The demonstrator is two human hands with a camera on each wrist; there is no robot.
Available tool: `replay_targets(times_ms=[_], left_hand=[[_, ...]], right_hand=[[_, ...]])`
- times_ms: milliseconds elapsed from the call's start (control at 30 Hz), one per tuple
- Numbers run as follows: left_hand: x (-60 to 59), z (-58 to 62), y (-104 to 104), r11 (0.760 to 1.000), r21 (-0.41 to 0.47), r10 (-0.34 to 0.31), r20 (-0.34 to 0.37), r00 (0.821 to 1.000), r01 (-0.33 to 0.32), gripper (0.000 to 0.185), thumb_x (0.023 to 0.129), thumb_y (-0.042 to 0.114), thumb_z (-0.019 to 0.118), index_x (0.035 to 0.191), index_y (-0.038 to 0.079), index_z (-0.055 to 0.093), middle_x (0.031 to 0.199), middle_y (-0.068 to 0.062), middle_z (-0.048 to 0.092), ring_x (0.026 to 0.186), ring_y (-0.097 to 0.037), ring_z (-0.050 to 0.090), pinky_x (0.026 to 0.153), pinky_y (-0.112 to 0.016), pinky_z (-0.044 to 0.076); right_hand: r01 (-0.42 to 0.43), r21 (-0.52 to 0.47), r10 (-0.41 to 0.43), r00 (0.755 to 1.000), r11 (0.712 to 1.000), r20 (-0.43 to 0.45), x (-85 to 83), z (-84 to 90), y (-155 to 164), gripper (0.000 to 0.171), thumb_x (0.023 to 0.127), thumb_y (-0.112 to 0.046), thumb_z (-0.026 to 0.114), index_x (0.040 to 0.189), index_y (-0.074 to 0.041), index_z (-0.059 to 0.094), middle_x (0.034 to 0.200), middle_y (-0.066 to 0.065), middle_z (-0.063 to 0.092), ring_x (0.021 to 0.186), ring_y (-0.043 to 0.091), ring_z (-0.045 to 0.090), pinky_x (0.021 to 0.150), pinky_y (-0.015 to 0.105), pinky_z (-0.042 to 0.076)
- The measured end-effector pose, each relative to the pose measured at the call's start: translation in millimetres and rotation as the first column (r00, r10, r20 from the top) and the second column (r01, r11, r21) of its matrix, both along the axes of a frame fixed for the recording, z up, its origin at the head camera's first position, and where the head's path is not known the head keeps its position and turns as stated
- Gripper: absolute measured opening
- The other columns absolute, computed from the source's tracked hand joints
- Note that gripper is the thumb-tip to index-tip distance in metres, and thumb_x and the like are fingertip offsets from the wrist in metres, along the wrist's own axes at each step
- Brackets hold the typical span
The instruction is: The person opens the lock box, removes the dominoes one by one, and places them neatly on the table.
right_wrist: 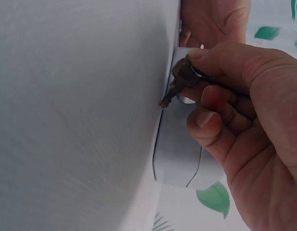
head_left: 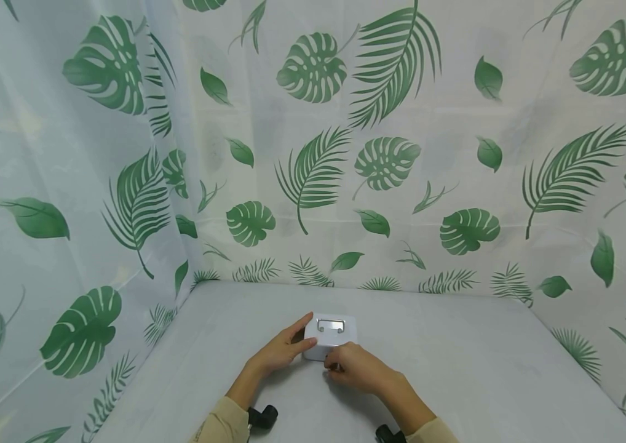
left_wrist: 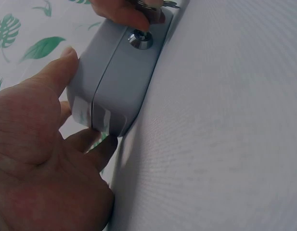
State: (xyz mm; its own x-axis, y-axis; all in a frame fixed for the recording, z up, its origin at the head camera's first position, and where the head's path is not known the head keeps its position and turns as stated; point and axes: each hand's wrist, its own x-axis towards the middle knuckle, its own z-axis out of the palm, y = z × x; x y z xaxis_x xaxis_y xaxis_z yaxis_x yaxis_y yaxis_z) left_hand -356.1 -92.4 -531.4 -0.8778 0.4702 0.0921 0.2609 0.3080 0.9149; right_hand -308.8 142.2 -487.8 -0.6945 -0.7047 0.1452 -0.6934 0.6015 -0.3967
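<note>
Right hand (right_wrist: 244, 139) pinching key (right_wrist: 179, 82), lock (left_wrist: 140, 39) half hidden, box (head_left: 329, 335)

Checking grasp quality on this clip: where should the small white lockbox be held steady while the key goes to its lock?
Probably by its left end wall, from the left, as the left hand does: the white box lies flat, its front lock faces the right hand pinching the key, and the top handle lies folded.
</note>
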Motion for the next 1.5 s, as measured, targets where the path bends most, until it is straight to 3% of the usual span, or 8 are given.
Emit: replay_targets(times_ms=[167, 600, 1500], left_hand=[[-0.5, 0.6, 0.5, 1.0, 0.003, 0.0, 0.002, 1.0, 0.0, 0.073, 0.102, 0.049, 0.062, 0.165, 0.031, 0.031, 0.172, 0.003, 0.026, 0.162, -0.025, 0.019, 0.131, -0.055, 0.016], [1.1, 0.4, 0.3, 1.0, 0.006, -0.007, -0.001, 1.0, 0.007, 0.075, 0.103, 0.047, 0.062, 0.166, 0.024, 0.028, 0.173, 0.001, 0.025, 0.162, -0.026, 0.018, 0.131, -0.055, 0.015], [0.7, 0.3, 0.1, 1.0, -0.004, -0.006, -0.011, 1.0, 0.006, 0.076, 0.102, 0.048, 0.062, 0.166, 0.025, 0.029, 0.172, 0.002, 0.026, 0.162, -0.024, 0.019, 0.132, -0.053, 0.016]], right_hand=[[0.003, 0.047, -0.003, 1.0, 0.999, -0.001, -0.1, 2.4, -3.0, 0.006, 0.091, -0.005, 0.077, 0.09, -0.011, 0.08, 0.08, -0.012, 0.072, 0.066, -0.004, 0.05, 0.064, 0.015, 0.052], [0.018, 0.092, -0.011, 0.997, 0.996, -0.076, 6.4, 3.9, -7.2, 0.008, 0.091, -0.004, 0.077, 0.085, -0.01, 0.077, 0.069, -0.013, 0.058, 0.062, -0.002, 0.042, 0.057, 0.015, 0.041], [0.037, 0.082, -0.03, 0.996, 0.996, -0.08, 4.0, -0.2, -6.4, 0.011, 0.089, -0.005, 0.078, 0.081, -0.012, 0.074, 0.064, -0.015, 0.051, 0.06, -0.002, 0.041, 0.055, 0.016, 0.037]])
